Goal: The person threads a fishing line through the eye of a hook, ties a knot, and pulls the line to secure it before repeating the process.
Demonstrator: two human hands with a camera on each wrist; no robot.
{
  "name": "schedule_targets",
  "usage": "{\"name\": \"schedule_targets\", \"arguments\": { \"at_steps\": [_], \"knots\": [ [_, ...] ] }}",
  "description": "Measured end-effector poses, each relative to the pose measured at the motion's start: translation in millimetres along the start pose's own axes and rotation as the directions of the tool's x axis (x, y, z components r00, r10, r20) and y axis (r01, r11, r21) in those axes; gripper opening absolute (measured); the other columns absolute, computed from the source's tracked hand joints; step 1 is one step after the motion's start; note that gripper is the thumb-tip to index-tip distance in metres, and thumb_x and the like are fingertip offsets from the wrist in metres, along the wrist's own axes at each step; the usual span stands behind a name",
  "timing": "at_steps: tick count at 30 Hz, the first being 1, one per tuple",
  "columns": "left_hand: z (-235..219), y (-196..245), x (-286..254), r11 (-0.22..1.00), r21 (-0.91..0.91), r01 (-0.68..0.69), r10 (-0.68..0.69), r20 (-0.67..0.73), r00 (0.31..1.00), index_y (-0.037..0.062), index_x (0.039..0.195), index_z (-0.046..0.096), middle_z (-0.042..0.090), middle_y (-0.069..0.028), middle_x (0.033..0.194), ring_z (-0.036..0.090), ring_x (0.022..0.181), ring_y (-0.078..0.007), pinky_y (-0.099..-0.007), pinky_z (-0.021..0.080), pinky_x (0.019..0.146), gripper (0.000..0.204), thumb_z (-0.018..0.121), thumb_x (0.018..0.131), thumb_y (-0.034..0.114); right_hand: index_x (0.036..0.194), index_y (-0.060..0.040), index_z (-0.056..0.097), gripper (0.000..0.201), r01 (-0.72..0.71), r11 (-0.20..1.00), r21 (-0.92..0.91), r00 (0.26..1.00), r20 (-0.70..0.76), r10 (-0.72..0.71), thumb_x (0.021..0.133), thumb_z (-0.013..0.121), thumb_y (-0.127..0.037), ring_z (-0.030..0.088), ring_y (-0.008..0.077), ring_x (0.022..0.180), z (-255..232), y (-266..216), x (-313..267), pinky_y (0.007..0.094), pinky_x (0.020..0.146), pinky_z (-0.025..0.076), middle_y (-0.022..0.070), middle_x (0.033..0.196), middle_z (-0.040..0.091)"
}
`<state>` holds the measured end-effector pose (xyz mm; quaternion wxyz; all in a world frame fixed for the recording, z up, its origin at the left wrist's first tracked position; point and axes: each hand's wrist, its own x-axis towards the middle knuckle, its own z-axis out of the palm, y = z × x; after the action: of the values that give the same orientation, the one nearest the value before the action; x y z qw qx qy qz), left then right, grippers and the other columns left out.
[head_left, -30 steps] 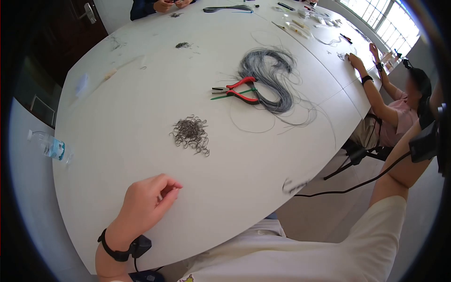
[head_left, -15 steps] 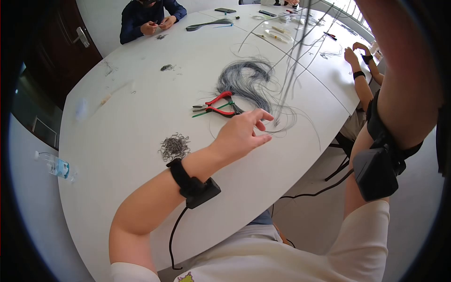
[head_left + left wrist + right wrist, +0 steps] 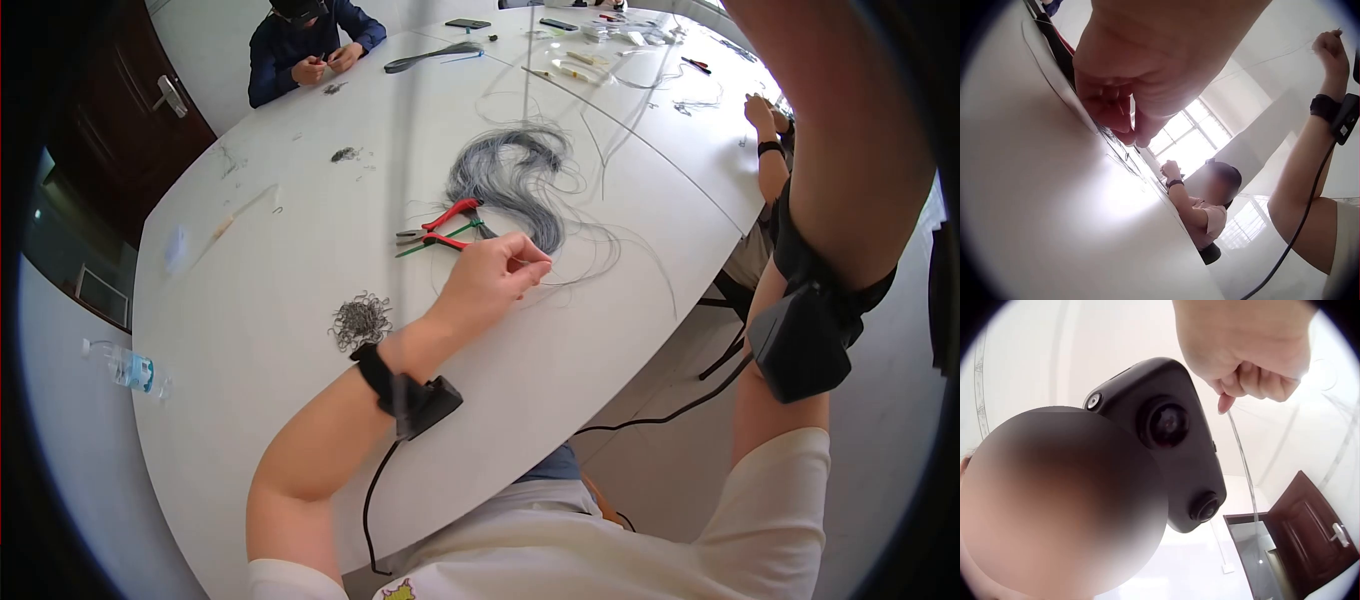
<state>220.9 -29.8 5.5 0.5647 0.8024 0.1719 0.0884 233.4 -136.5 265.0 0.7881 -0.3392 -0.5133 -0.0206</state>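
Over the table, my left hand (image 3: 490,280) has thumb and fingertips brought together, beside the lower end of a grey strand bundle (image 3: 530,205). In the left wrist view, a thin strand (image 3: 1275,57) runs from my raised right hand (image 3: 1332,53) towards my left hand (image 3: 1129,81), whose fingertips pinch together; the contact itself is hidden. My right hand (image 3: 1250,353), above the head view, has curled fingers and pinches a strand (image 3: 1241,447) that hangs down. Red-handled pliers (image 3: 452,213) lie open against the bundle, by a green tie (image 3: 418,248).
A pile of small metal hooks (image 3: 360,322) lies left of my left forearm. A bottle (image 3: 135,370) stands at the left edge. Other people sit across and to the right. Farther back lie a dark strand bundle (image 3: 430,57) and small tools. A black cable (image 3: 660,419) hangs by my right arm.
My left hand has moved up and right from the near table area to beside the bundle, and its spread fingers have closed together. Strands have swept across the head view below my raised right arm.
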Motion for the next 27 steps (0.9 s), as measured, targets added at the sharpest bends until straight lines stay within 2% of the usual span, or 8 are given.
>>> {"name": "schedule_targets", "arguments": {
  "at_steps": [1, 4, 10, 15, 16, 18, 25, 27],
  "knots": [
    [-3.7, -7.2, -4.0, 0.993, -0.092, -0.073, 0.073, -0.003, 0.997, 0.0048, 0.099, 0.065, 0.068, -0.0003, 0.087, 0.063, 0.078, -0.0076, -0.0238, 0.051, 0.067, 0.018, 0.066, 0.095, 0.022, 0.107, -0.0048, 0.060, 0.017, -0.009, 1.000, 0.007, 1.000, 0.003, 0.009, 0.103, 0.050, -0.018, 0.031, 0.0061, 0.048, 9.4, -1.2, -4.1, 0.0210, 0.042, 0.025, -0.0039, 0.065, 0.036],
    [-19.7, 1.0, -26.3, 0.972, -0.237, 0.006, -0.010, -0.016, 1.000, 0.0058, 0.101, 0.062, 0.070, -0.0022, 0.091, 0.066, 0.084, -0.0082, -0.0238, 0.052, 0.068, 0.016, 0.064, 0.097, 0.021, 0.107, -0.0045, 0.060, 0.018, -0.035, 0.999, 0.040, 0.999, 0.012, 0.035, 0.103, 0.050, -0.018, 0.031, 0.0059, 0.047, 35.6, 0.7, -14.4, 0.0209, 0.042, 0.025, -0.0041, 0.065, 0.035],
    [-39.4, 1.5, -37.6, 0.993, -0.118, 0.009, -0.017, -0.063, 0.998, 0.0059, 0.101, 0.061, 0.069, -0.0013, 0.092, 0.066, 0.088, -0.0091, -0.0247, 0.053, 0.070, 0.012, 0.061, 0.098, 0.017, 0.107, -0.0038, 0.060, 0.018, -0.052, 0.995, 0.081, 0.999, 0.014, 0.051, 0.103, 0.049, -0.018, 0.030, 0.0057, 0.047, 20.9, 3.8, -8.7, 0.0208, 0.041, 0.025, -0.0046, 0.064, 0.035],
    [-40.8, -3.4, -26.9, 0.995, 0.074, -0.062, 0.066, -0.051, 0.997, 0.0040, 0.105, 0.059, 0.064, -0.0040, 0.101, 0.065, 0.095, -0.0108, -0.0261, 0.056, 0.074, 0.011, 0.058, 0.098, 0.013, 0.107, -0.0032, 0.060, 0.019, -0.070, 0.992, 0.104, 0.997, 0.032, 0.067, 0.103, 0.049, -0.018, 0.030, 0.0055, 0.046, -4.1, 9.7, 2.7, 0.0207, 0.041, 0.024, -0.0049, 0.063, 0.035],
    [-39.2, -6.7, -23.8, 0.996, 0.074, -0.058, 0.063, -0.055, 0.997, 0.0040, 0.105, 0.059, 0.064, -0.0040, 0.101, 0.065, 0.095, -0.0108, -0.0261, 0.056, 0.074, 0.011, 0.058, 0.098, 0.013, 0.107, -0.0031, 0.060, 0.019, -0.075, 0.991, 0.111, 0.997, 0.037, 0.071, 0.103, 0.049, -0.018, 0.030, 0.0054, 0.046, -9.9, 11.4, 5.5, 0.0207, 0.041, 0.024, -0.0050, 0.063, 0.035],
    [-37.7, -14.2, -17.8, 0.987, -0.161, -0.027, 0.012, -0.096, 0.995, 0.0019, 0.111, 0.056, 0.062, -0.0067, 0.100, 0.065, 0.094, -0.0124, -0.0287, 0.059, 0.072, 0.017, 0.057, 0.097, 0.010, 0.107, -0.0028, 0.060, 0.019, -0.080, 0.989, 0.125, 0.996, 0.047, 0.075, 0.103, 0.049, -0.018, 0.030, 0.0053, 0.046, -21.8, 14.6, 11.8, 0.0207, 0.041, 0.024, -0.0052, 0.062, 0.035],
    [-38.1, -7.3, -18.3, 0.963, -0.265, 0.047, -0.071, -0.082, 0.994, 0.0025, 0.126, 0.047, 0.057, -0.0062, 0.103, 0.067, 0.096, -0.0168, -0.0299, 0.060, 0.077, 0.030, 0.055, 0.099, 0.011, 0.107, -0.0020, 0.060, 0.020, -0.097, 0.982, 0.161, 0.994, 0.065, 0.087, 0.103, 0.048, -0.018, 0.029, 0.0050, 0.045, -74.2, 26.0, 35.2, 0.0206, 0.040, 0.024, -0.0057, 0.061, 0.035],
    [-38.4, -14.1, -16.3, 0.977, -0.215, -0.012, 0.001, -0.053, 0.999, 0.0021, 0.127, 0.046, 0.055, -0.0064, 0.104, 0.068, 0.093, -0.0173, -0.0300, 0.060, 0.077, 0.030, 0.053, 0.100, 0.012, 0.107, -0.0018, 0.060, 0.020, -0.100, 0.980, 0.170, 0.994, 0.069, 0.089, 0.104, 0.048, -0.018, 0.029, 0.0049, 0.045, -90.2, 29.0, 42.3, 0.0205, 0.040, 0.024, -0.0058, 0.061, 0.035]
  ]
}}
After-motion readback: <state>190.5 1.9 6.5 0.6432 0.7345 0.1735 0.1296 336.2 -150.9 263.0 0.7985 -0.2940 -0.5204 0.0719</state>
